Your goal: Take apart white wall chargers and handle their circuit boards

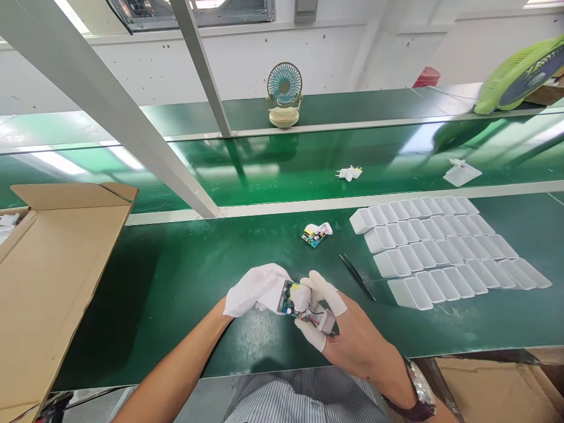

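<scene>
My left hand [255, 289], in a white glove, is closed round a white plastic case [277, 295], mostly covered by the fingers. At the mouth of this case sits a green circuit board [288, 298] with a yellow and a white part on it. My right hand [324, 299], with white finger cots, grips the board's other end, where thin wires run to a pale grey plug piece [326, 322]. How far the board reaches into the case I cannot tell. Beyond the hands lies a second circuit board [316, 234], and black tweezers [356, 276] rest to the right.
Four rows of white plastic cases [440, 252] stand at the right of the green table [185, 282]. A cardboard box [57, 264] is at the left. Past a metal rail [282, 205] lie white plug parts [349, 173], a white case [462, 173] and a small fan [284, 94].
</scene>
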### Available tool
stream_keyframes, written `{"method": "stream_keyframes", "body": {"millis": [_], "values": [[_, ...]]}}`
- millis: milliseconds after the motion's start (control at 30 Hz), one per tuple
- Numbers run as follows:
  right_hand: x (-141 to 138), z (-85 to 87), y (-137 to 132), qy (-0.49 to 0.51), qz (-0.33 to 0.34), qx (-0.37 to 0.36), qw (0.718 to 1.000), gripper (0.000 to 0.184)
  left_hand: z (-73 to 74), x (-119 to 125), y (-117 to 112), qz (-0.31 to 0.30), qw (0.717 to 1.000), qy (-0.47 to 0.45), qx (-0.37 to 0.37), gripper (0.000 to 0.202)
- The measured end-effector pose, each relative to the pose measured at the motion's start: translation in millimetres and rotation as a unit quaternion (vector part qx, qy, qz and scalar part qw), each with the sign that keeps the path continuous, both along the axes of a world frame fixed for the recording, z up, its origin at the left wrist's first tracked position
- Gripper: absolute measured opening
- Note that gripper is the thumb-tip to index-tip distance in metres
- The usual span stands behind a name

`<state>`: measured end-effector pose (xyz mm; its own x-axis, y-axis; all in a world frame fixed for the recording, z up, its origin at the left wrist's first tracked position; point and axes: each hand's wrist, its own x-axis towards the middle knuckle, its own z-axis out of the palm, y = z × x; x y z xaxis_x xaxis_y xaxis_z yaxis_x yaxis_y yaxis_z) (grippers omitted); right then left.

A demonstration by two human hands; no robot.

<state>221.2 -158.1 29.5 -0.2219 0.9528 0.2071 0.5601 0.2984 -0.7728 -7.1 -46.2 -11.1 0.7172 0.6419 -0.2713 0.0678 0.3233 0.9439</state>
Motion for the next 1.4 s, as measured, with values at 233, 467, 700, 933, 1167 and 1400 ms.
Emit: {"method": "stream_keyframes", "body": {"millis": [233, 467, 700, 933, 1167, 1400], "values": [[-4, 1.1, 0, -0.032, -0.017, -0.018, 0.999, 0.078, 0.7, 0, 0, 0.001, 1.0, 0.015, 0.002, 0.062], [-8, 2.9, 2, -0.052, -0.019, 0.003, 0.998, 0.077, -1.1, -2, 0, -0.001, 1.0, 0.028, 0.006, 0.061], [-12, 4.9, -6, -0.067, -0.014, 0.048, 0.997, 0.079, 7.4, -3, 4, -0.015, 0.998, -0.01, 0.063, 0.06], [-13, 1.5, -8, -0.081, -0.004, 0.045, 0.996, 0.07, 7.5, -1, 5, -0.011, 0.997, -0.009, 0.072, 0.057], [-17, 7.7, 1, -0.097, 0.003, 0.079, 0.992, 0.065, 7.2, 3, -2, 0.008, 0.999, -0.017, 0.029, 0.053], [-16, -1.3, 6, -0.103, -0.022, 0.153, 0.983, 0.072, 12.0, 8, -6, 0.007, 0.998, -0.057, 0.003, 0.053]]}}
